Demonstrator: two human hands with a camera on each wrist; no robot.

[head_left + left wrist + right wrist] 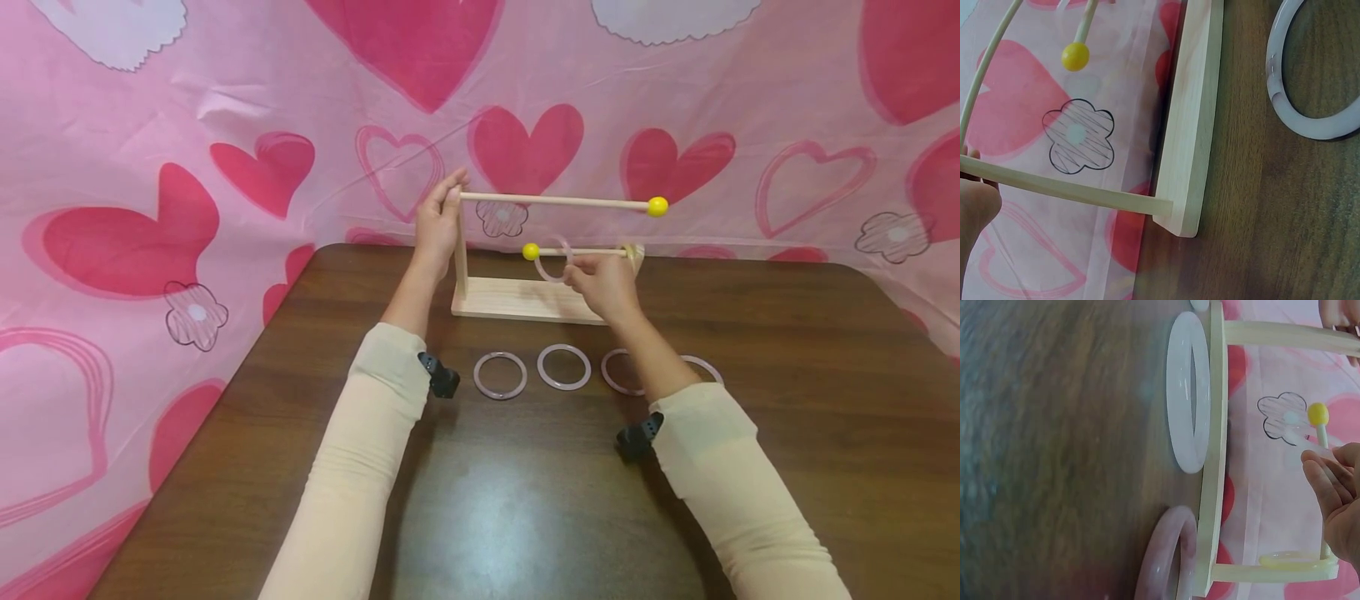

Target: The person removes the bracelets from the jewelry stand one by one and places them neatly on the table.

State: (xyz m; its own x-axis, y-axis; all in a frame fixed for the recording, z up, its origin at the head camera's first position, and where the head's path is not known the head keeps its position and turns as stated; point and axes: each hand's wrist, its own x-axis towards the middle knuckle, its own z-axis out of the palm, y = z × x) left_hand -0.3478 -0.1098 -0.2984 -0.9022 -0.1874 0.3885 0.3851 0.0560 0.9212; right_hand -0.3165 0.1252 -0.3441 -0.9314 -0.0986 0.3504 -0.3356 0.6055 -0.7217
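My left hand [438, 225] grips the top of the left post [462, 262] of a wooden stand, where the upper rod [555, 199] begins. Between thumb and fingers, my right hand [609, 287] pinches a pale translucent ring [567, 246]. The ring appears to encircle the lower rod [596, 252], just behind its yellow ball [531, 252]. A yellowish ring [1291, 558] is on that same rod, up against the right post [1260, 573]. The upper rod ends in another yellow ball [657, 207]. My right hand hides part of the held ring.
Several pale purple rings lie in a row in front of the stand's base [517, 298], including a left one [477, 375] and its neighbour [564, 387]. My right forearm passes over the right-hand ones. A pink heart-print cloth [337, 158] hangs behind the brown table [487, 500].
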